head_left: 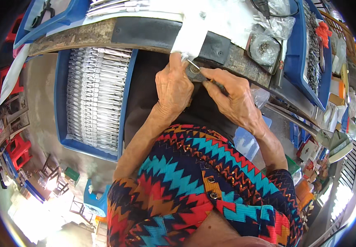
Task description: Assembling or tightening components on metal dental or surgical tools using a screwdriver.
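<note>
1. The slim tool (193,64) is at the front edge of the worktop (75,37), its bare shaft slanting up toward the left fingertips.
2. The right hand (233,92) has a closed grip on the tool's dark handle, fingers curled round it.
3. The left hand (173,84) has a pinched grip, thumb and forefinger drawn together on a small pale piece (184,56); its shape is too small to make out.
4. The tool is probably light and stiff, with a hard shaft that could slip; the handle looks the best place to hold it. The small piece is likely light too and easily dropped, so a fingertip pinch at its edge should suit it.
5. A white strip (191,39) runs down over a black pad (145,32) to the left fingertips, crowding the space just beyond them.
6. Left of the forearms, a blue tray (57,111) holds rows of metal parts (95,99). To the right, a dish with a plastic bag (264,47) and another blue bin (322,88) limit sideways room.
</note>
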`<state>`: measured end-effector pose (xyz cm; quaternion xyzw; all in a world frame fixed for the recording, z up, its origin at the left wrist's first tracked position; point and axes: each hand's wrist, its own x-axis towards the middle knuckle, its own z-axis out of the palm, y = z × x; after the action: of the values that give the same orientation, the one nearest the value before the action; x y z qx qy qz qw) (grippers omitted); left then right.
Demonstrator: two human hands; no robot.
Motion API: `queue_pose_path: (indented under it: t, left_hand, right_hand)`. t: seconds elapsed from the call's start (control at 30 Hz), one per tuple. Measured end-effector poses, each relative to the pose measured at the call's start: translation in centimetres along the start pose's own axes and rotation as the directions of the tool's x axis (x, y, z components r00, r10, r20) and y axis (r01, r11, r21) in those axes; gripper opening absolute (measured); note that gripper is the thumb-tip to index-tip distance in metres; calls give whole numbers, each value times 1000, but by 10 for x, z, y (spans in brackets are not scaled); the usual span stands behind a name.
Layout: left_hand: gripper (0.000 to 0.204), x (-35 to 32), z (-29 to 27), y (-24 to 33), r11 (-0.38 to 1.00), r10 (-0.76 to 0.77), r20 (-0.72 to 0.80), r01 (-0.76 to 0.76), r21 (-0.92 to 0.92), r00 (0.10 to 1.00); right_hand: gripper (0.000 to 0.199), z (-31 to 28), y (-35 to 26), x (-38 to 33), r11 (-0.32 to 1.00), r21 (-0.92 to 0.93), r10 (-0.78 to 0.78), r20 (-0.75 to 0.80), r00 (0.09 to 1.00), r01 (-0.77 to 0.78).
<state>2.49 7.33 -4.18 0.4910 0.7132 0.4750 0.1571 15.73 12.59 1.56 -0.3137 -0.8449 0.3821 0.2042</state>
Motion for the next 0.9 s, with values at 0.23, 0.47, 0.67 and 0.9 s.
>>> queue_pose_path:
  t: [0.23,0.47,0.67,0.9]
  left_hand:
    - [8,-1,-1,-2,1000,-26,13,26,-17,1000]
    - [18,0,4,-1,997,55,-26,-54,46,998]
    - [14,1,3,-3,990,89,-55,-82,115,995]
    - [15,-2,1,-1,995,31,-1,-31,97,1000]
  right_hand:
    - [19,-6,-16,5,887,216,385,146,911,-409]
    - [23,-14,-15,9,208,719,620,428,658,-663]
    - [26,-2,9,-4,18,833,455,486,746,-553]
    - [28,-7,12,-17,721,588,299,213,930,-366]
